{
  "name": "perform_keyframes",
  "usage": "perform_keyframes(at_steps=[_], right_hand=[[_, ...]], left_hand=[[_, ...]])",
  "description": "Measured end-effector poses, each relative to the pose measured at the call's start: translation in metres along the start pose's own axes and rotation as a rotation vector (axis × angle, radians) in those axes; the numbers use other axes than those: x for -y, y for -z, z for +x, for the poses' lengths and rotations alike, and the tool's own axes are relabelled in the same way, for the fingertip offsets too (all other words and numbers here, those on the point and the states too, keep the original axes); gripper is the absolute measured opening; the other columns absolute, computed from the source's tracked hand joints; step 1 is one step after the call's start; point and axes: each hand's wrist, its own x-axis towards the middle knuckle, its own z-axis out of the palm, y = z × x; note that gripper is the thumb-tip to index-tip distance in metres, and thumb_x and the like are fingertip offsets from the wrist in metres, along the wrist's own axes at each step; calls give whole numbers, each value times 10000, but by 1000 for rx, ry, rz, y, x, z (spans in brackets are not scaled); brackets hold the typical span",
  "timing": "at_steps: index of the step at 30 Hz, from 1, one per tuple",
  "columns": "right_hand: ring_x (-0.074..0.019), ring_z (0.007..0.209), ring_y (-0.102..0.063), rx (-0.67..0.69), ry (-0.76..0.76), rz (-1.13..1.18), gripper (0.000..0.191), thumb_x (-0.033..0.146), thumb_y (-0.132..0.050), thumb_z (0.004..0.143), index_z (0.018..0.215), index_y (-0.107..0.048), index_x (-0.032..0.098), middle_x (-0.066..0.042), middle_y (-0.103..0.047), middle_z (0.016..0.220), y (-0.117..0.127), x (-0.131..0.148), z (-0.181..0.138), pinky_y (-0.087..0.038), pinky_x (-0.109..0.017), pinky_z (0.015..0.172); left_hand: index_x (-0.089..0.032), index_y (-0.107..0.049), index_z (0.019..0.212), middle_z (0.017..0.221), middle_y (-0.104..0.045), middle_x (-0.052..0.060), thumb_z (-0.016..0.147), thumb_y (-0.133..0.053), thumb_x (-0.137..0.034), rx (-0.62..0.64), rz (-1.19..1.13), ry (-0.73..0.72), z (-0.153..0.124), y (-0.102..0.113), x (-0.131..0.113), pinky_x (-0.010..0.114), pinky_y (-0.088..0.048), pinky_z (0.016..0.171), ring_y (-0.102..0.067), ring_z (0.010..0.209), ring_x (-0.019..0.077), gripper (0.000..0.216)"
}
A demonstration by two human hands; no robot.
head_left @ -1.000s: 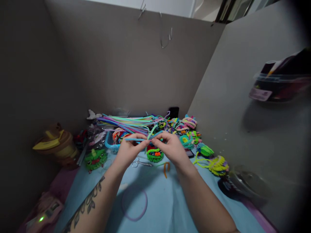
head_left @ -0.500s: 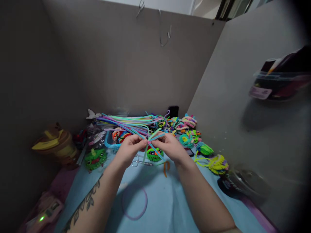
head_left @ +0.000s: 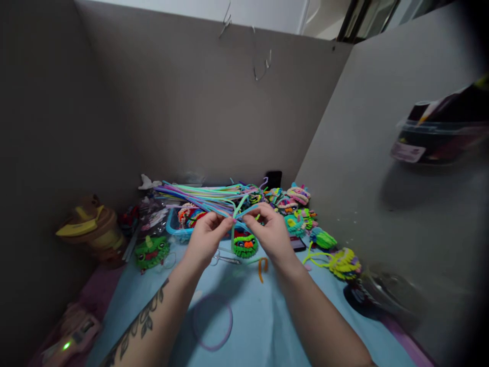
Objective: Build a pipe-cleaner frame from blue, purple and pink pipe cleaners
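Note:
Both my hands are raised above the blue table cover (head_left: 267, 326) and pinch a small bundle of pipe cleaners (head_left: 240, 210), light blue and green, where the strands cross. My left hand (head_left: 206, 237) grips it from the left with thumb and fingers closed. From the right, my right hand (head_left: 267, 232) pinches the same crossing. Loose ends stick up and hang down from the pinch. Just under the hands on the cover lies a round green pipe-cleaner figure (head_left: 245, 245) with an orange mouth. Small scissors (head_left: 223, 259) lie beside it.
A long pile of coloured pipe cleaners (head_left: 202, 193) lies at the back, with several finished pipe-cleaner figures (head_left: 298, 196) to its right. A green figure (head_left: 152, 251), a brown and yellow container (head_left: 91, 232), a purple ring (head_left: 212, 321) and a dark phone (head_left: 273, 178) are around. Grey partition walls enclose the desk.
The hands stayed together on the bundle, working it; the hanging strands that splayed below half a second ago are drawn in, and one end now points up.

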Motion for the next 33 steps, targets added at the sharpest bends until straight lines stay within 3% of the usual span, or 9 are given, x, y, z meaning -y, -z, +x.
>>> perform_keyframes(at_steps=[5, 11, 18, 28, 33], right_hand=[[-181, 818, -560, -56, 96, -120, 79, 234, -674, 749, 673, -692, 225, -22, -596, 773, -3, 9, -9, -439, -326, 765], [-181, 802, -561, -117, 124, -139, 106, 214, -693, 741, 635, -685, 221, -19, -616, 740, -7, 12, -13, -437, -321, 746], [-181, 752, -533, -239, 206, -265, 105, 217, -687, 751, 648, -679, 230, -7, -591, 690, -11, 17, -20, -414, -330, 725], [-181, 768, -543, -140, 172, -158, 148, 195, -602, 790, 645, -623, 210, -21, -580, 723, -18, 15, -23, -430, -332, 729], [-181, 771, -533, -146, 181, -175, 154, 208, -577, 798, 644, -583, 207, -16, -561, 722, -18, 13, -22, -419, -326, 730]], left_hand=[[-136, -621, 670, 604, -578, -17, 712, -677, -342, -40, 108, -109, -3, -3, -2, 217, -383, 566, -501, 590, 110, 218], [-129, -646, 695, 657, -626, 9, 717, -666, -315, 0, 121, -110, -5, -2, -6, 235, -421, 633, -541, 646, 132, 189], [-128, -642, 671, 616, -598, 5, 731, -656, -320, -10, 196, -114, -6, 1, -5, 224, -395, 566, -515, 594, 120, 202], [-136, -618, 590, 544, -566, -8, 701, -670, -335, 12, 230, -89, -7, 5, -14, 220, -385, 516, -495, 538, 110, 234], [-148, -609, 597, 560, -602, -6, 690, -680, -290, -53, 289, -129, -8, 1, -15, 214, -412, 508, -541, 544, 122, 184]])
